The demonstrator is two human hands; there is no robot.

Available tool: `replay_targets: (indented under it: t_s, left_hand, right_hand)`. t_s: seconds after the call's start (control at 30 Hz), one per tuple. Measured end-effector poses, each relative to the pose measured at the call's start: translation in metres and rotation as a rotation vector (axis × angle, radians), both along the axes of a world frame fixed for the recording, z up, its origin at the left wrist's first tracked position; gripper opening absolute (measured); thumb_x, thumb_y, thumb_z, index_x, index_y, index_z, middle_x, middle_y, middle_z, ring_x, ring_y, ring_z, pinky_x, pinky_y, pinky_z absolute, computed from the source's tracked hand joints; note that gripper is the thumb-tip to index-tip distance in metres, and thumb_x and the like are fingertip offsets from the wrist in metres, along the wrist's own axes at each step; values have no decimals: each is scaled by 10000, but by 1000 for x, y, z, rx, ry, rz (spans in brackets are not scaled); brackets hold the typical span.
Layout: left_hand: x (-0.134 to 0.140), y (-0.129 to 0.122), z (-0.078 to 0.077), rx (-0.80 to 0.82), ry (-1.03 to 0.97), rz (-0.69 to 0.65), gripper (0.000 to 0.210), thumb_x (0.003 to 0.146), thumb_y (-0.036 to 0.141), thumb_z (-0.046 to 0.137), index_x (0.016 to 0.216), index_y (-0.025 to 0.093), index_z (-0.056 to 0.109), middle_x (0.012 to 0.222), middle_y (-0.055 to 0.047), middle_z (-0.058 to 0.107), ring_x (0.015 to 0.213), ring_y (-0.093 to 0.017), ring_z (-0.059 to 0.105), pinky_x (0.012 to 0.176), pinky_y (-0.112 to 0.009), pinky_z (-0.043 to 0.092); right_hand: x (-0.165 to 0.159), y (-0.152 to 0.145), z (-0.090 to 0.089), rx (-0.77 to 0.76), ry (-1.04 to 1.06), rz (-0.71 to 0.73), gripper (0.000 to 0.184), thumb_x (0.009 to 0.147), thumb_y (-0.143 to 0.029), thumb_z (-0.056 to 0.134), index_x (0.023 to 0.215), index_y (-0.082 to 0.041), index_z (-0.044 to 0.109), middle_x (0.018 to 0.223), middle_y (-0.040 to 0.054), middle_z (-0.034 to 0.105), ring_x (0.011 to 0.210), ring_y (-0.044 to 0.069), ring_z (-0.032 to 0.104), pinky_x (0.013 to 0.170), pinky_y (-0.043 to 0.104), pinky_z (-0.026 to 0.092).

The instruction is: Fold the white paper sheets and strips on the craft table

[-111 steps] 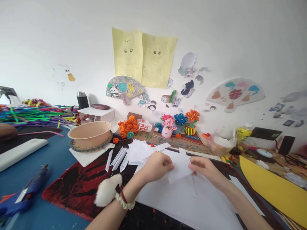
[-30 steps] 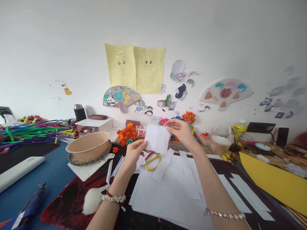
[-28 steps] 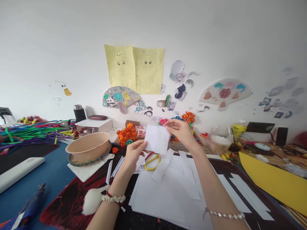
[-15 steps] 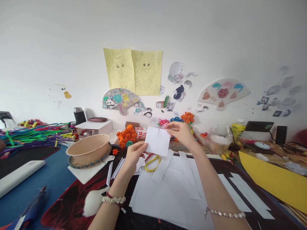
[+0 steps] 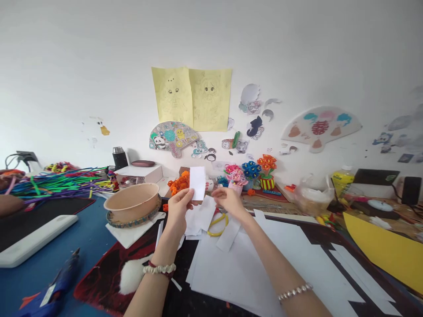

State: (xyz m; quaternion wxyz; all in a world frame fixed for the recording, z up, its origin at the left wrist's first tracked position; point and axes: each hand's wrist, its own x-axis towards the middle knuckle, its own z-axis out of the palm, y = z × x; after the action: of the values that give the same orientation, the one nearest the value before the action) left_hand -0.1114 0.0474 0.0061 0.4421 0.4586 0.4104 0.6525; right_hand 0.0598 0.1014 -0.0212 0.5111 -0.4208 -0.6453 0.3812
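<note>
My left hand [image 5: 180, 207] pinches a narrow white paper rectangle [image 5: 197, 182] upright between thumb and fingers. To its right is my right hand [image 5: 229, 201], fingers bent and slightly apart, with no paper visible between them. Just below those fingertips a white paper piece [image 5: 205, 213] lies slanted on a small pile of cut paper. Yellow-handled scissors [image 5: 218, 230] rest beside this pile, their blades mostly covered. Under my right forearm spreads a stack of large white sheets [image 5: 228, 273].
A beige bowl [image 5: 132, 203] stands on the left, near a blue glue gun [image 5: 54, 281] and colourful pipe cleaners [image 5: 72, 182]. Another person's hand [image 5: 11, 209] shows at the left edge. Pipe-cleaner flowers [image 5: 251, 171] line the back; yellow card [image 5: 380, 251] lies right.
The white square with a slit, held by both hands, is now a narrower piece in my left hand alone. My right hand has moved down and away from it. The view has shifted slightly.
</note>
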Motion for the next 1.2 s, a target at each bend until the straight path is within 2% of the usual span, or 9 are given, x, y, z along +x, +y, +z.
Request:
replay_targets:
  t_s: [0.13,0.33,0.43,0.53,0.67,0.77,0.9,1.03,1.2]
  left_hand:
    - [11,-4,0,-10,52,-70,355,606,430,766,768,117,724,632,-38,656,482,-98,537,468,-211,336]
    - [21,-10,4,14,92,-121,314,646,418,742,760,125,731,635,-36,672,484,-104,554,463,-212,334]
    - [26,-14,5,23,119,-157,307,669,416,731,775,128,731,642,-40,683,487,-106,551,470,-213,338]
    - [32,-17,5,28,151,-200,302,685,401,730,816,128,730,656,-43,691,498,-107,547,476,-211,337]
    - [38,-22,6,19,187,-312,319,690,411,734,839,129,722,705,-61,704,551,-131,575,492,-218,363]
    - [40,-26,7,-23,262,-421,301,698,424,730,731,125,708,568,-48,659,502,-122,540,485,-217,352]
    - [45,-28,6,-21,259,-384,300,651,422,771,698,137,690,528,-12,613,460,-91,487,457,-200,325]
    - [54,-32,5,-55,318,-490,318,661,457,759,687,154,667,536,-23,627,466,-98,504,454,-196,331]
    - [64,-38,5,-30,382,-425,332,698,469,717,617,156,640,504,-6,573,465,-102,500,440,-192,313]
  right_hand:
    - [-7,-2,-11,-42,-1,31,85,644,-222,715,691,-185,655,663,5,684,565,159,623,559,293,534]
    - [25,-26,38,-73,62,180,457,834,-602,523,872,-177,687,906,91,712,863,208,666,767,327,529]
    - [28,-42,59,-62,118,340,494,804,-646,542,859,-175,681,876,81,710,819,206,648,774,343,512]
    - [27,-48,65,-46,180,215,454,672,-592,715,770,-152,661,723,40,675,652,163,598,632,288,492]
    - [37,-55,61,-36,200,103,435,602,-539,777,721,-142,646,632,11,615,546,127,513,498,245,415]
    - [54,-69,56,-11,157,60,384,646,-510,755,694,-143,650,625,15,609,553,131,516,504,251,412]
    - [75,-93,42,8,28,-35,338,692,-483,728,635,-157,659,516,7,580,468,124,474,449,255,374]
    - [86,-111,20,-42,188,-140,334,694,-493,725,728,-162,691,643,51,668,552,178,595,523,298,464]
    - [98,-124,5,-193,197,50,323,708,-464,728,781,-153,680,686,47,664,580,173,607,540,286,457]
